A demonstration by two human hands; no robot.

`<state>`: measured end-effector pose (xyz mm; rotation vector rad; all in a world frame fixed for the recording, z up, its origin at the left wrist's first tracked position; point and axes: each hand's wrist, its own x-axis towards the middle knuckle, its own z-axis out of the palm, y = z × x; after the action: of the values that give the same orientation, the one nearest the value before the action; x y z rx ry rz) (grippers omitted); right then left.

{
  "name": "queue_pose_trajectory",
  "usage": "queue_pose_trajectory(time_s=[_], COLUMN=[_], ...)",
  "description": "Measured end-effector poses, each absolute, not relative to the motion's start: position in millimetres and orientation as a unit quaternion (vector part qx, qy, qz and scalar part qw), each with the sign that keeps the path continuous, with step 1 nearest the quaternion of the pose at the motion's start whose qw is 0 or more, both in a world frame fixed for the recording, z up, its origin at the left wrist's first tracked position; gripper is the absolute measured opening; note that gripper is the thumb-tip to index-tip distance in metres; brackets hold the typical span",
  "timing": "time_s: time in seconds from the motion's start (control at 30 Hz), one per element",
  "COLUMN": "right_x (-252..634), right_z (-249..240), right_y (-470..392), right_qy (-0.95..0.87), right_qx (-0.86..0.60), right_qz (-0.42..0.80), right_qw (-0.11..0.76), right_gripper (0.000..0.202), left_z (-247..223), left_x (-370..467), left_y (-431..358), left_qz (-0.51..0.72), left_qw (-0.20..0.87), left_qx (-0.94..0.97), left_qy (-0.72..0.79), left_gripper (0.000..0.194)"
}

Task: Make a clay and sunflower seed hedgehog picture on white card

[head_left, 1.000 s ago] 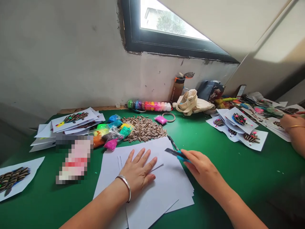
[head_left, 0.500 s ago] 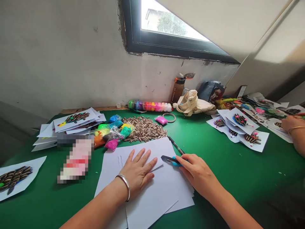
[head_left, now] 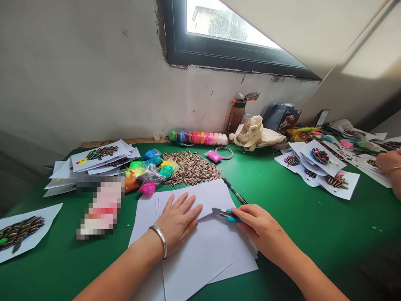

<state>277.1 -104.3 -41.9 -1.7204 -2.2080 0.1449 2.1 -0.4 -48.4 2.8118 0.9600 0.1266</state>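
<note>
From here, the right hand has its grip closed round the knife, above the paper, its handle mostly hidden. The blade points crosswise toward the left hand, spread flat on the paper.

Table: green top
Centre: white paper sheets, black pen
Behind: striped seeds, colourful packets
Sides: seed-decorated papers

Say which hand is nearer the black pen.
Right. The right hand, gripping the utility knife, is right by the near end of the pen; the left hand lies on the white paper, farther off to the pen's left.
</note>
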Motion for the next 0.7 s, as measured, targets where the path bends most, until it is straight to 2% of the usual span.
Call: queue_pose_trajectory(time_s=[0.47, 0.7], right_x=[264.5, 262.2], right_z=[-40.9, -41.8], right_y=[-82.3, -78.1], right_qy=[-0.748, -0.761], right_qx=[-0.647, -0.626], right_qz=[0.002, -0.012], right_qw=[0.147, 0.172], right_gripper=[0.033, 0.032], left_z=[-51.3, -48.8], left_x=[1.2, 1.5], left_y=[0.4, 0.0], left_qz=[0.053, 0.046], left_qw=[0.084, 0.089], left_qx=[0.940, 0.941], left_qy=[0.326, 0.324], left_gripper=[0.042, 0.042])
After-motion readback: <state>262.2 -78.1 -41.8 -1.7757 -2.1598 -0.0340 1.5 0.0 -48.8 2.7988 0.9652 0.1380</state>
